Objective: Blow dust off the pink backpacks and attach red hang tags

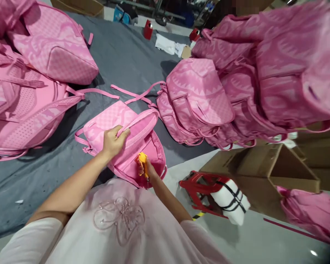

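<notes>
Shirt front [123, 220] nearest; pink backpack [100, 126] at near edge of table [121, 55]. Left hand [115, 141] clamps flap [140, 136], probably for access; right hand [150, 169], fingers curled, grips yellow tool [142, 157].

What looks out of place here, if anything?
A small white scrap lies by itself on the gray cloth, left of the opened pink backpack. It looks like stray litter, though too small to identify. No obvious damage.
</notes>
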### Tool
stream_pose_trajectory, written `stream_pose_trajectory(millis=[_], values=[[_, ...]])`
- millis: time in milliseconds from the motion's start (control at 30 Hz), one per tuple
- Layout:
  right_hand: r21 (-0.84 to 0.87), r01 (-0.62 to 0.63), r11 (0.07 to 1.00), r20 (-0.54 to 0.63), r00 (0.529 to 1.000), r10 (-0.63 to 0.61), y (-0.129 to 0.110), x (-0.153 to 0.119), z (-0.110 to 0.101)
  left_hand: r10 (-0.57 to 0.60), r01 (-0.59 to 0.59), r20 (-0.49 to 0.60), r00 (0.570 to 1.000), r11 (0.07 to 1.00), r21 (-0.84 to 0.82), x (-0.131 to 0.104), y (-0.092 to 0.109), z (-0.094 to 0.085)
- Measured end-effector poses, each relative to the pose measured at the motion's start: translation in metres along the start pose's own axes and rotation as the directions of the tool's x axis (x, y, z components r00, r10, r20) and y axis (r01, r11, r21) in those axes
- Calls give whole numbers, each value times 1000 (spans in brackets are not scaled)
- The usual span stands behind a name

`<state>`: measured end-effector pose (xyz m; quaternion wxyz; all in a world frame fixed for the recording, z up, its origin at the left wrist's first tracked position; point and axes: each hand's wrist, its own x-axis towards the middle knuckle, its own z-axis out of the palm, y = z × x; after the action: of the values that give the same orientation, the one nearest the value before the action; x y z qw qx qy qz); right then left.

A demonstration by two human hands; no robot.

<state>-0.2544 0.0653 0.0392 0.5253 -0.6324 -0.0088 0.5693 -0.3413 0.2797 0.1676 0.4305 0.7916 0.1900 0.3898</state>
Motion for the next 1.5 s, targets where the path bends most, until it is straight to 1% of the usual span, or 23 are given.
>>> stream_pose_trajectory(millis=[100,167,267,400,533,600,667,733,767,833,867,900,933,967,1000,1033,1067,1133,1233,1300,1333,1400,1500], values=[[206,-22,978,158,987,-11,16,-3,6,49,-45,-90,995,998,45,8,-4,-5],[387,-61,920,253,967,-42,20,-4,5,112,-103,-148,983,992,71,16,-5,-8],[576,-101,811,251,966,-58,20,0,2,212,-200,-107,971,973,112,27,0,-6],[572,-141,808,262,965,-17,17,3,-1,242,-239,5,970,957,163,31,6,6],[512,-116,851,278,960,-37,19,-2,0,265,-262,2,964,951,164,34,8,14],[456,-99,884,284,958,-39,20,-4,0,270,-267,9,963,948,174,36,8,15],[331,-94,939,324,946,-19,15,-5,-2,284,-285,34,958,941,182,37,10,15],[78,-111,991,368,927,75,0,-8,-11,318,-326,74,945,928,181,36,13,15],[-73,-102,992,338,933,121,-12,-10,-18,337,-350,104,936,919,179,35,14,15],[-374,-68,925,161,977,137,-42,-18,-36,363,-392,176,915,903,175,33,16,15],[-514,-51,856,28,997,76,-58,-24,-47,369,-405,206,906,897,175,32,16,14],[-636,-75,768,-91,996,21,-72,-31,-57,368,-408,223,903,895,177,31,16,14],[-716,-137,684,-217,976,-31,-85,-40,-66,360,-402,225,905,898,181,31,16,13],[-763,-201,614,-278,960,-31,-94,-50,-75,346,-386,214,914,904,185,31,15,11],[-781,-262,566,-310,951,13,-100,-60,-82,327,-362,192,925,913,188,31,14,10],[-777,-304,551,-320,945,70,-104,-69,-88,306,-335,166,937,923,190,32,13,9],[-759,-330,561,-314,941,129,-104,-78,-93,286,-309,139,948,932,190,32,11,7],[-682,-320,658,-288,944,161,-101,-90,-100,261,-276,101,960,943,184,33,8,5],[-462,-125,878,-205,978,31,-88,-92,-100,276,-288,90,957,942,172,30,7,3],[-239,10,971,-102,994,-35,-74,-84,-94,314,-331,119,942,930,163,25,9,3],[-147,-20,989,-42,999,14,-65,-79,-90,335,-355,137,932,922,157,23,9,4],[-16,23,1000,34,999,-22,-47,-69,-82,370,-394,170,913,908,144,19,9,5],[-4,32,999,86,996,-31,-25,-66,-78,387,-416,191,902,899,139,14,10,6]])
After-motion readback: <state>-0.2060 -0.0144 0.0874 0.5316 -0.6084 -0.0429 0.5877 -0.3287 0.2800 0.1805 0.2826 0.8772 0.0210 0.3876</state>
